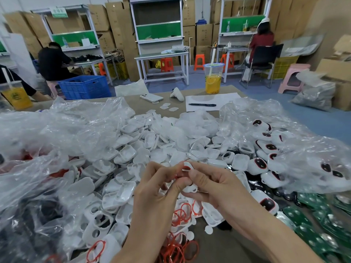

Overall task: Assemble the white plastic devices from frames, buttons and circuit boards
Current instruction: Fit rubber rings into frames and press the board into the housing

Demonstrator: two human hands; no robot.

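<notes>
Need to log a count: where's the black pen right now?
Far side of the table, right of centre: the pen lies on a white paper sheet, near the yellow drink cup.

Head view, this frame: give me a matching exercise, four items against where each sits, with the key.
Items:
1. green circuit boards
2. red rings
3. black pen
4. drink cup with straw

Places:
A. lying on white paper
B. near edge, below the hands
C. far edge of the table
D. lower right corner

Pairs: 1-D, 2-B, 3-A, 4-C
</notes>
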